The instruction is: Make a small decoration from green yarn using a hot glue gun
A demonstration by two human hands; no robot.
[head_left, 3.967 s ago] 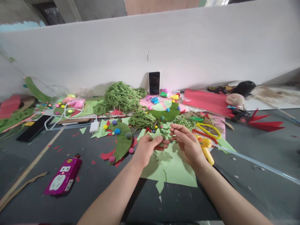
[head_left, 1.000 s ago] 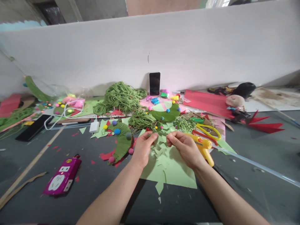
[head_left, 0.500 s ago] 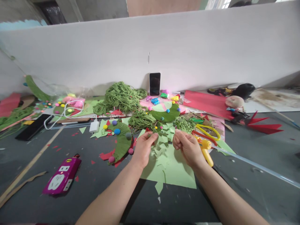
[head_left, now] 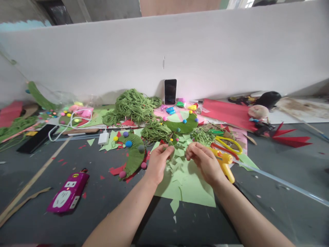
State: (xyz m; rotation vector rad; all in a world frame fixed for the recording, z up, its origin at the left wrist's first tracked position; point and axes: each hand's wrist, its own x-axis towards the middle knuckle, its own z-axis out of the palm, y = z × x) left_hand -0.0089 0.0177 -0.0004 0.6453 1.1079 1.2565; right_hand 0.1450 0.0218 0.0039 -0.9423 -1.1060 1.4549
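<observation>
My left hand (head_left: 157, 164) is closed in a pinch above the pale green paper (head_left: 191, 192), with a small dark green piece between thumb and fingers. Opposite it, my right hand (head_left: 204, 160) has its fingers pressed together; whatever they grip is too small to make out. Pale green paper scraps (head_left: 178, 176) lie below and between both hands. To the left rests a green yarn-wrapped crescent (head_left: 137, 156) dotted with coloured pom-poms. Just right of my right hand is a yellow glue gun (head_left: 226, 168) with a long clear glue stick (head_left: 280, 184).
Green yarn (head_left: 133, 108) is heaped behind the hands, near an upright phone (head_left: 170, 92) against the white wall. A purple power strip (head_left: 69, 192) lies at left. Yellow-handled scissors (head_left: 232, 144) and red paper (head_left: 226, 113) are on the right.
My right hand has shifted slightly left, towards my left hand, and its fingers have turned a little. My left hand keeps its pinch in about the same place.
</observation>
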